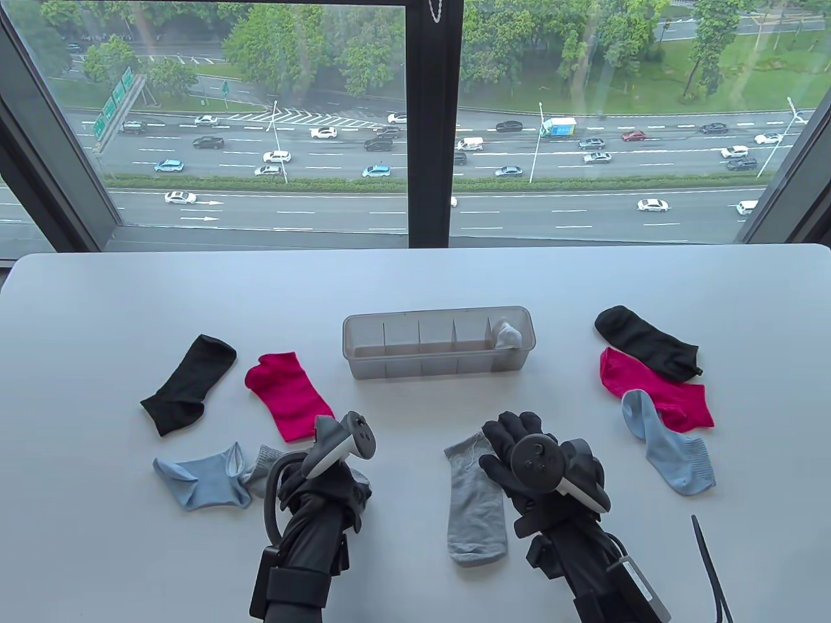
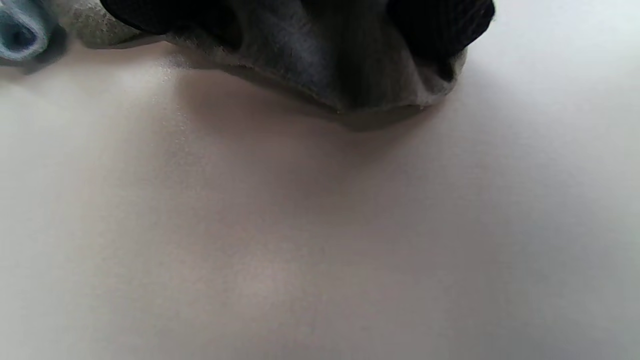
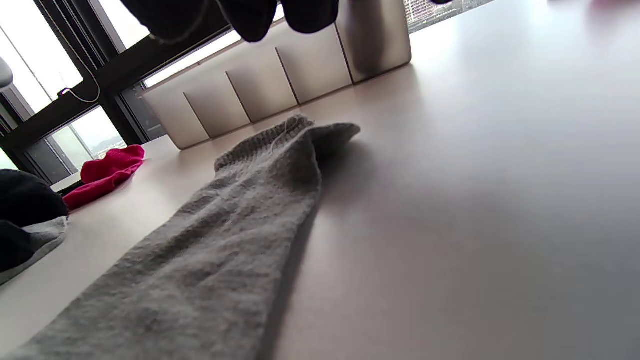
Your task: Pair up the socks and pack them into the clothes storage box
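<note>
The clear storage box (image 1: 438, 370) stands mid-table with a rolled white pair (image 1: 508, 334) in its rightmost compartment. A grey sock (image 1: 475, 503) lies flat in front of it. My right hand (image 1: 509, 436) hovers over that sock's cuff (image 3: 280, 135), fingers straight and holding nothing. My left hand (image 1: 334, 487) has curled fingers (image 2: 440, 30) gripping a second grey sock (image 2: 310, 75), bunched against the table. On the left lie a black sock (image 1: 188, 384), a magenta sock (image 1: 290, 396) and a light blue sock (image 1: 201, 483).
Right of the box lie another black sock (image 1: 646, 342), magenta sock (image 1: 656, 389) and light blue sock (image 1: 675, 451), overlapping one another. A thin black strap (image 1: 711, 571) lies at the bottom right. A window runs behind the table's far edge.
</note>
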